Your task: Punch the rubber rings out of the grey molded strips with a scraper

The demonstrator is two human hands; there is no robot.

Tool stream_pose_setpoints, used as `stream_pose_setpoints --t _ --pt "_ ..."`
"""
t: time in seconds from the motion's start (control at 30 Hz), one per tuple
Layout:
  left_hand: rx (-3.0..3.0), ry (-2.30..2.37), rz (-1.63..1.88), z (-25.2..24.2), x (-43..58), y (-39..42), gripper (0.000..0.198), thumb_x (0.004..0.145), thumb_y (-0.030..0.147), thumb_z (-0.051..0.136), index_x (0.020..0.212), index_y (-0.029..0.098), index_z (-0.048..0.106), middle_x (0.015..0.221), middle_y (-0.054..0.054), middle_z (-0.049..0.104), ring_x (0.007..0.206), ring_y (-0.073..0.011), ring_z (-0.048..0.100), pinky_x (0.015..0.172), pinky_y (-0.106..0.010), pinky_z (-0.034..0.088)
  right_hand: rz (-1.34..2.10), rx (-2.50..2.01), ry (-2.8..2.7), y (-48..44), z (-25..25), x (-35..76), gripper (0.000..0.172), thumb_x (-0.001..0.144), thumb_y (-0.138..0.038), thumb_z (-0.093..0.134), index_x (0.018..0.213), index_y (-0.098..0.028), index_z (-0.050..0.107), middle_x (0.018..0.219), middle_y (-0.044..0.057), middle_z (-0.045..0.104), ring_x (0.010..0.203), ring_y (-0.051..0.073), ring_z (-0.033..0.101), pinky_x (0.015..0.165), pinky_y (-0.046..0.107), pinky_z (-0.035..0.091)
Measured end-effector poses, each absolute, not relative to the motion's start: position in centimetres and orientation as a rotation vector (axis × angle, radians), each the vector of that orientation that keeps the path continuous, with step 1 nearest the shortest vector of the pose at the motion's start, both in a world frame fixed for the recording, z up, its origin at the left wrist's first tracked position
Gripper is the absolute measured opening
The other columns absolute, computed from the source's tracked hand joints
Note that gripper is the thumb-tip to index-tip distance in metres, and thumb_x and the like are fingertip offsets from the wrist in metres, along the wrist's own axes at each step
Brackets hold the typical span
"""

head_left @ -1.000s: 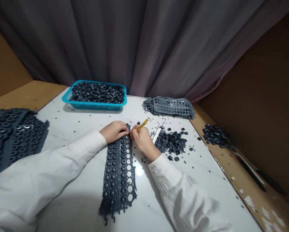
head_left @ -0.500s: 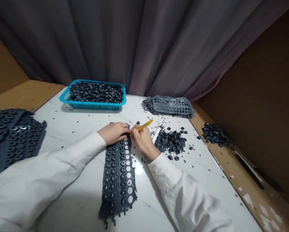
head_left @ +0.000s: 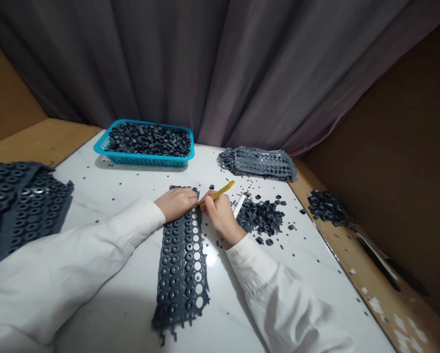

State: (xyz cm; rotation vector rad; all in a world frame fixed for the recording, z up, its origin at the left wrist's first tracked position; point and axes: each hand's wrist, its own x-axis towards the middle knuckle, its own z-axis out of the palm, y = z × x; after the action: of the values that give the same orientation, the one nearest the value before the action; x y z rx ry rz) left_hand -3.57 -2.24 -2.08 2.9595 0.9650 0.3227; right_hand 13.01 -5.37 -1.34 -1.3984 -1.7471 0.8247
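Note:
A strip of black moulded rubber sheet [head_left: 181, 255] with rows of ring-shaped parts lies lengthwise on the white table. One row along its right side is a line of round holes showing the white surface below. Over the far end of the strip my left hand [head_left: 177, 202] presses down, fingers bent and gripping it near the right edge. My right hand [head_left: 220, 212] is closed round a slim yellow tool [head_left: 223, 189], held like a pen. Its lower tip meets the strip beside my left fingertips; the fingers hide what it touches.
A blue basket [head_left: 146, 161] full of small black parts stands at the back. Emptied sheets [head_left: 266, 164] are stacked at back right. A loose heap of black parts [head_left: 266, 218] and a white strip [head_left: 239, 205] lie right of my hand. More ringed sheets [head_left: 28, 211] lie left.
The view has shifted slightly. Both hands stay at the strip's far end, the left lying slightly differently on it, and the yellow tool keeps nearly the same tilt.

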Motion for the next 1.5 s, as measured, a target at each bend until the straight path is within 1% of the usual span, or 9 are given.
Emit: stream_pose_setpoints --t 0.13,0.27,0.37,0.53,0.77,0.9,1.1,1.5 --pt "2.654 0.914 0.582 -2.4 -4.0 -1.8 0.017 0.088 0.022 0.048 0.084 0.016 0.064 0.083 -0.004 0.065 0.083 -0.0161 0.058 0.078 -0.027 0.045 0.803 -1.405 -1.787 -5.5 -1.2 13.0 0.023 0.079 -0.016 0.038 0.062 -0.017 0.054 0.053 0.001 0.056 0.053 0.013 0.051 0.055 0.022 0.036" --pt "2.523 0.925 0.651 -2.5 -4.0 -1.7 0.016 0.086 0.022 0.051 0.081 0.016 0.064 0.081 -0.003 0.066 0.082 -0.0158 0.058 0.078 -0.027 0.044 0.783 -1.399 -1.814 -5.6 -1.0 13.0 0.023 0.079 -0.016 0.038 0.061 -0.017 0.052 0.053 0.001 0.055 0.054 0.013 0.051 0.056 0.022 0.036" --pt "2.546 0.924 0.617 -2.3 -3.9 -1.7 0.016 0.086 0.022 0.050 0.081 0.016 0.064 0.082 -0.004 0.066 0.083 -0.0163 0.058 0.078 -0.027 0.044 0.790 -1.378 -1.798 -5.5 -1.2 13.0 0.023 0.079 -0.017 0.038 0.062 -0.017 0.053 0.054 0.001 0.056 0.055 0.013 0.052 0.057 0.022 0.037" --pt "2.642 0.898 0.416 -1.5 -3.9 -1.7 0.016 0.086 0.021 0.050 0.087 0.017 0.066 0.088 -0.005 0.063 0.087 -0.0170 0.056 0.081 -0.028 0.043 0.812 -1.351 -1.692 -5.5 -1.8 13.4 0.024 0.079 -0.017 0.038 0.066 -0.016 0.059 0.056 0.001 0.058 0.057 0.014 0.054 0.058 0.022 0.039" --pt "2.732 0.963 0.283 -0.9 -3.7 -2.1 0.019 0.086 0.023 0.050 0.095 0.018 0.066 0.093 -0.005 0.062 0.089 -0.0184 0.057 0.080 -0.029 0.044 0.851 -1.338 -1.577 -5.8 -2.6 13.7 0.023 0.079 -0.019 0.040 0.066 -0.016 0.059 0.055 0.001 0.058 0.058 0.015 0.056 0.057 0.023 0.042" --pt "2.745 0.966 0.276 -1.0 -3.7 -2.1 0.020 0.087 0.023 0.049 0.097 0.019 0.065 0.094 -0.005 0.062 0.090 -0.0186 0.057 0.079 -0.029 0.044 0.894 -1.328 -1.556 -5.8 -3.0 13.5 0.023 0.079 -0.020 0.040 0.067 -0.016 0.059 0.056 0.001 0.059 0.058 0.015 0.057 0.057 0.023 0.043" --pt "2.773 0.923 0.297 -1.3 -3.9 -1.9 0.022 0.087 0.025 0.048 0.102 0.021 0.064 0.095 -0.004 0.060 0.089 -0.0178 0.056 0.077 -0.028 0.044 0.861 -1.352 -1.603 -6.1 -2.6 13.4 0.023 0.078 -0.018 0.039 0.066 -0.016 0.059 0.057 0.001 0.059 0.057 0.014 0.056 0.056 0.023 0.043" --pt "2.734 0.871 0.331 -1.6 -4.0 -1.7 0.020 0.087 0.024 0.049 0.099 0.020 0.065 0.095 -0.005 0.061 0.090 -0.0174 0.056 0.081 -0.028 0.043 0.871 -1.333 -1.575 -6.2 -2.7 13.3 0.023 0.079 -0.018 0.039 0.068 -0.016 0.059 0.058 0.001 0.059 0.058 0.014 0.056 0.057 0.023 0.043"
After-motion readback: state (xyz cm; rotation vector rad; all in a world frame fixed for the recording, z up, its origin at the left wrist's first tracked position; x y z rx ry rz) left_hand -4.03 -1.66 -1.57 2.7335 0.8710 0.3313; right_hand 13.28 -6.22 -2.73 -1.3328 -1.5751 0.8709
